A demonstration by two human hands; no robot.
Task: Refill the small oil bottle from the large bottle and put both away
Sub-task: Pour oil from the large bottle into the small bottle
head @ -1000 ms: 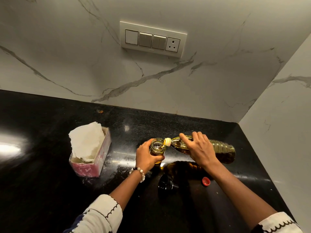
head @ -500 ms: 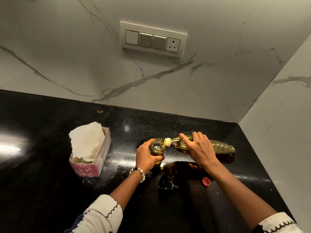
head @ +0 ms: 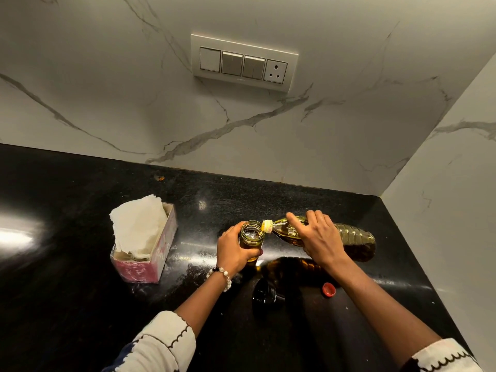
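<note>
A view from above of a black counter set in a corner of white marble walls. The left hand grips a small glass jar, fingers wrapped round its side; the jar stands upright near the middle of the counter, its mouth open and a little yellow oil at the bottom. The right hand grasps a large plastic bottle near its neck, fingers curled over the top. The bottle is tipped almost flat, its base pointing right toward the side wall, and its pale yellow spout meets the jar's rim, where a thin stream of oil enters. A beaded bracelet circles the left wrist, and both arms wear white sleeves with dark scalloped trim. Nearer the person, a black lid lies on the counter, and a small red cap lies to its right, apart from it. Left of the jar, well apart, stands a pink box with white tissue rising from it. On the back wall above is a switch panel with three switches and a socket.
</note>
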